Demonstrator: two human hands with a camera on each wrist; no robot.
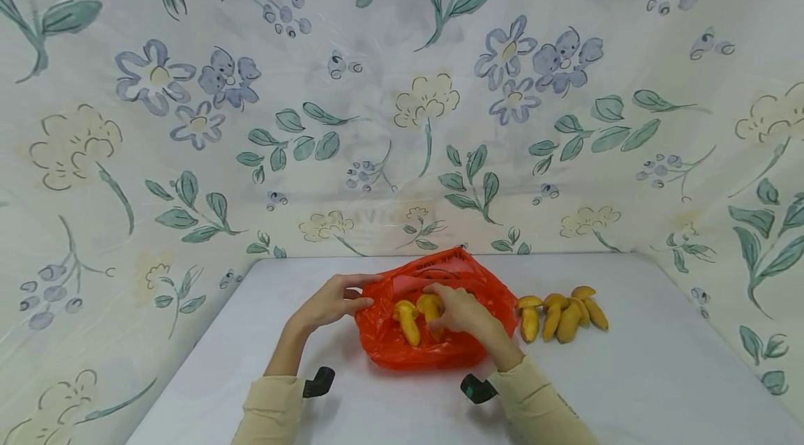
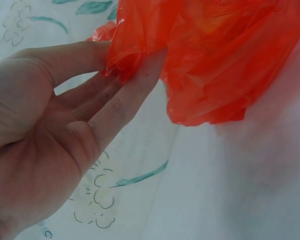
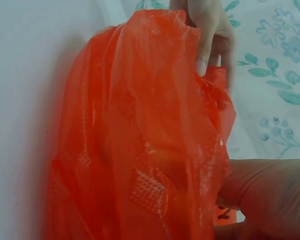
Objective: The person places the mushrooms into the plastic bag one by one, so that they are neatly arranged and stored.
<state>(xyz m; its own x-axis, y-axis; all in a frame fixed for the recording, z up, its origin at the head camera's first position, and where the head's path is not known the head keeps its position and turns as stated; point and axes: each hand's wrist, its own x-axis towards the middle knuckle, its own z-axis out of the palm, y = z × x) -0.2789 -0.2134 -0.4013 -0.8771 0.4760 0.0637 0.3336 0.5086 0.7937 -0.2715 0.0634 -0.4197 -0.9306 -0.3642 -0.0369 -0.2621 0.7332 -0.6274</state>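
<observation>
A crinkled red plastic bag (image 1: 427, 360) lies on the table with its mouth facing me. My left hand (image 1: 328, 302) pinches the left edge of its mouth, the film caught between thumb and fingers in the left wrist view. Inside the bag are two yellow mushrooms. One mushroom (image 1: 409, 326) lies on the left, untouched. Around the other mushroom (image 1: 428, 304) curl the thumb and fingers of my right hand (image 1: 467, 312), reaching in from the right. In the right wrist view the bag wall (image 3: 125, 150) hides the right fingertips.
Just right of the bag, several more yellow mushrooms (image 1: 568, 319) lie in a cluster on the white table (image 1: 653, 361). A floral cloth (image 1: 402, 152) hangs behind the table and along its sides. Dark devices (image 1: 479, 389) sit at both wrists.
</observation>
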